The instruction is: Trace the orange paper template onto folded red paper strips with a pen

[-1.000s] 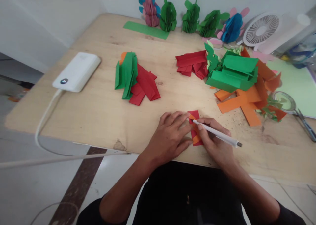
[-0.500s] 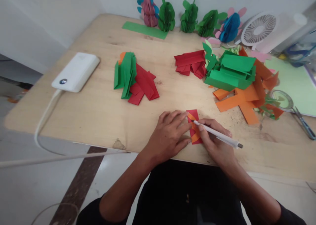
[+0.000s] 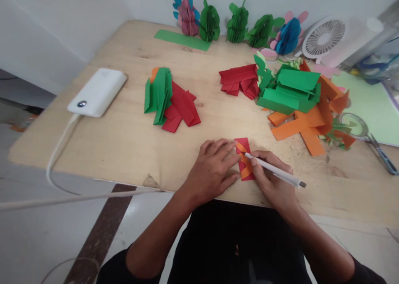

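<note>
My right hand [image 3: 274,176] is closed around a white pen [image 3: 277,171], its tip resting against an orange paper cutout [image 3: 247,169]. That cutout, with a curvy edge, lies on a small red paper piece [image 3: 245,142] near the table's front edge. My left hand [image 3: 213,167] lies flat with fingers outstretched, the fingertips at the left side of the two papers. Part of the cutout is hidden under my fingers.
Folded green paper [image 3: 162,95] and red paper [image 3: 185,107] lie left of centre. A white power bank [image 3: 98,92] with a cable sits at far left. Right are green, red and orange papers [image 3: 299,128], scissors [image 3: 383,155] and a fan [image 3: 326,38]. Paper figures [image 3: 209,23] line the wall.
The view has shifted very slightly. Both hands, the pen and the papers under them stay in almost the same place.
</note>
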`<state>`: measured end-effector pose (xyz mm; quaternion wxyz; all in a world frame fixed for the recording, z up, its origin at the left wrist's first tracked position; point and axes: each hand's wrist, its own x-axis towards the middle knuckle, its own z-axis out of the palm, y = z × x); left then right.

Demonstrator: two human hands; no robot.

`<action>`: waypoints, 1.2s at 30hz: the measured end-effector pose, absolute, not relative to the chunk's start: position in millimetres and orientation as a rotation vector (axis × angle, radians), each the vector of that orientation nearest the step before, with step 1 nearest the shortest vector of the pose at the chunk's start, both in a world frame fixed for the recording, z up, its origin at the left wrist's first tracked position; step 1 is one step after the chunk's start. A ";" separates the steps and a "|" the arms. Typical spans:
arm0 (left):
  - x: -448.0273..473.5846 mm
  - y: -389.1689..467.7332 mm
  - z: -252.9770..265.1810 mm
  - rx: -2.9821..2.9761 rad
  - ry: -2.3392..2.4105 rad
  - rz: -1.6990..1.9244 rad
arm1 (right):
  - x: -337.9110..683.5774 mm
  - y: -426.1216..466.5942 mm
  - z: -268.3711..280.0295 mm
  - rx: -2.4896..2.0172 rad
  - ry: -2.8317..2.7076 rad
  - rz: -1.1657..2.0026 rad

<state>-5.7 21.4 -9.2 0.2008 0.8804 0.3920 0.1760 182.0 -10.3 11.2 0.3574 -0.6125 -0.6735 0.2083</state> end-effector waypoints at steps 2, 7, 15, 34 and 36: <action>-5.7 21.3 -9.0 2.460 1.093 0.488 | 182.5 -10.2 10.1 -1.583 -1.736 0.538; -5.4 21.1 -8.7 2.459 1.092 0.488 | 182.4 -9.9 11.0 -1.592 -1.711 0.554; -5.1 21.1 -9.1 2.463 1.097 0.480 | 182.9 -7.4 10.5 -1.477 -1.835 0.473; -11.3 17.9 -8.7 2.461 1.051 0.545 | 182.3 -6.7 2.2 -1.419 -1.989 0.387; -11.4 18.1 -8.8 2.462 1.057 0.539 | 183.1 -6.2 3.4 -1.413 -1.971 0.429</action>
